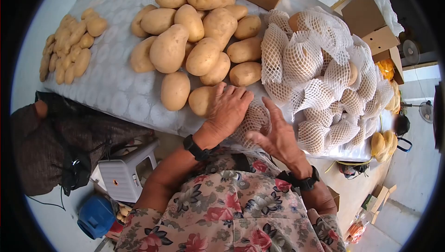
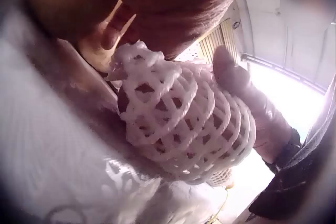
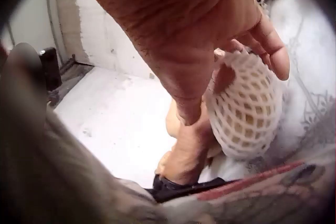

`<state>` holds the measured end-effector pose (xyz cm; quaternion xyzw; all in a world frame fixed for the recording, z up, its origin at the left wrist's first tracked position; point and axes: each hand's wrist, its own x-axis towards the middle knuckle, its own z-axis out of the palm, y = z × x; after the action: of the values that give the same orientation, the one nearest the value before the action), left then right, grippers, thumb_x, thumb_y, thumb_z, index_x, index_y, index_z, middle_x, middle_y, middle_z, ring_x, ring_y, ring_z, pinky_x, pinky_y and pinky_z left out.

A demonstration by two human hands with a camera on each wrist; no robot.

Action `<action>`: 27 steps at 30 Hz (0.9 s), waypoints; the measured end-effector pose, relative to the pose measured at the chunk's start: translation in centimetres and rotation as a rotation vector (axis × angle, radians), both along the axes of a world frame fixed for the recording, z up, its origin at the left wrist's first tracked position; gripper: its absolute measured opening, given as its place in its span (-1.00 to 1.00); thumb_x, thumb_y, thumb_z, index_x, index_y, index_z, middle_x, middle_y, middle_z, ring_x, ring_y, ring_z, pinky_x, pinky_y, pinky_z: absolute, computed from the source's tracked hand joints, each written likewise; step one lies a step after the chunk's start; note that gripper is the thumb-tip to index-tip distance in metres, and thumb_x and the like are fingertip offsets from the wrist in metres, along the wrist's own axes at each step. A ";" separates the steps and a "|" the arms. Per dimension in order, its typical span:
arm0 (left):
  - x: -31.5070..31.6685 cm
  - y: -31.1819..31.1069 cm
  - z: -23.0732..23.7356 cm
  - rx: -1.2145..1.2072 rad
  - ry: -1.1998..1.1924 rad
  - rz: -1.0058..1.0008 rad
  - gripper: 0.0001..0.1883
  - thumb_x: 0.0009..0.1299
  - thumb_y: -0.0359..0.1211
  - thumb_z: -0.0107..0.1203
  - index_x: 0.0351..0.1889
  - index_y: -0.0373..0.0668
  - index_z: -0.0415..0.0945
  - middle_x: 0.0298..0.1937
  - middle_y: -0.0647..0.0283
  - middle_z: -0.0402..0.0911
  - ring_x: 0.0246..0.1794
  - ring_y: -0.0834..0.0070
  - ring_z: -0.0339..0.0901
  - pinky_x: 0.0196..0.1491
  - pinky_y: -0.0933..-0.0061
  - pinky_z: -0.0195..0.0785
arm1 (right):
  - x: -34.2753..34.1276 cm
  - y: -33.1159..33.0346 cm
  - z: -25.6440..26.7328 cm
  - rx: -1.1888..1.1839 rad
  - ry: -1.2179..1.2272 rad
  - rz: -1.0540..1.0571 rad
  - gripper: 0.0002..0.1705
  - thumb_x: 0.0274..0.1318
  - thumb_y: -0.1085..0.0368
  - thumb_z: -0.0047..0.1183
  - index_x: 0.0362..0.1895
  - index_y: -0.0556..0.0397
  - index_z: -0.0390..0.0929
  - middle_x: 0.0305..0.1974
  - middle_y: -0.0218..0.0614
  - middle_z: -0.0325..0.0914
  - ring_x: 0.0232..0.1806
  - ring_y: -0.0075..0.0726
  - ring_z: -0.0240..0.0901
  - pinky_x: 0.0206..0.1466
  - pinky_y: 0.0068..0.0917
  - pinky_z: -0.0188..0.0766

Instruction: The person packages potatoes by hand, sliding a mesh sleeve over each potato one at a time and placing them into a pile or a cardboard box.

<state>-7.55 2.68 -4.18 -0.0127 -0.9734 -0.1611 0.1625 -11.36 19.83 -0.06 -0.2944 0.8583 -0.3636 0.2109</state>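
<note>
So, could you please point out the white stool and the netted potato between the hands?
White stool [image 1: 119, 176]: head view, on its side panel.
Netted potato [image 2: 188, 123]: left wrist view, middle of its netted side.

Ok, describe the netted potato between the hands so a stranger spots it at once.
On the pale-covered table, go to the near edge, by the flowered shirt. Find the potato in white netting there. Unlike the netted pile on the right, it lies between the left hand and right hand.
</note>
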 end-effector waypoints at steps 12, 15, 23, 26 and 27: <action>2.7 -3.2 0.1 0.473 0.407 -0.310 -0.78 0.08 -0.54 0.14 -0.28 -0.19 0.46 -0.23 0.20 0.52 -0.14 0.19 0.49 -0.07 0.22 0.40 | -1.2 -0.3 -2.7 -0.320 -0.432 -0.283 0.03 -0.30 0.18 0.28 0.32 0.12 0.04 0.11 -0.09 0.30 0.13 -0.22 0.27 0.20 -0.41 0.22; 3.5 -4.6 0.0 0.253 0.368 -0.282 -0.80 0.09 -0.55 0.15 -0.31 -0.19 0.45 -0.23 0.19 0.52 -0.19 0.19 0.50 -0.12 0.23 0.41 | -1.9 -0.2 -2.3 -0.349 -0.459 -0.266 0.01 -0.33 0.19 0.26 0.29 0.15 0.09 0.11 -0.08 0.30 0.13 -0.24 0.26 0.22 -0.43 0.19; 7.5 -4.3 2.2 0.917 0.069 -0.013 -0.75 0.33 -0.30 0.09 -0.10 -0.21 0.44 -0.15 0.16 0.54 -0.21 0.39 0.52 -0.21 0.41 0.44 | -1.0 -1.2 -0.4 -0.508 -0.513 -0.247 -0.01 -0.34 0.21 0.27 0.27 0.18 0.11 0.09 -0.16 0.33 0.11 -0.29 0.30 0.20 -0.41 0.23; 7.2 -3.9 3.6 1.541 -0.293 -0.048 -0.37 0.41 -0.02 -0.02 0.24 -0.31 0.17 0.07 0.10 0.43 -0.03 0.48 0.44 -0.16 0.48 0.46 | -0.9 -1.7 1.7 -0.575 -0.482 -0.190 -0.01 -0.33 0.19 0.29 0.26 0.17 0.11 0.07 -0.15 0.35 0.10 -0.30 0.32 0.21 -0.41 0.25; 6.8 -3.5 4.0 1.665 -0.283 -0.126 -0.30 0.37 0.02 0.01 0.26 -0.31 0.13 0.09 0.10 0.41 0.00 0.47 0.42 -0.12 0.48 0.44 | -0.9 -1.8 2.3 -0.556 -0.451 -0.109 -0.02 -0.33 0.19 0.30 0.25 0.17 0.12 0.07 -0.16 0.35 0.10 -0.29 0.32 0.20 -0.41 0.25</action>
<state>-0.74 -0.81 -0.19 0.0773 -0.5457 -0.8343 -0.0137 -12.23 18.02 2.29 -0.2066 0.6727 -0.6499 0.2872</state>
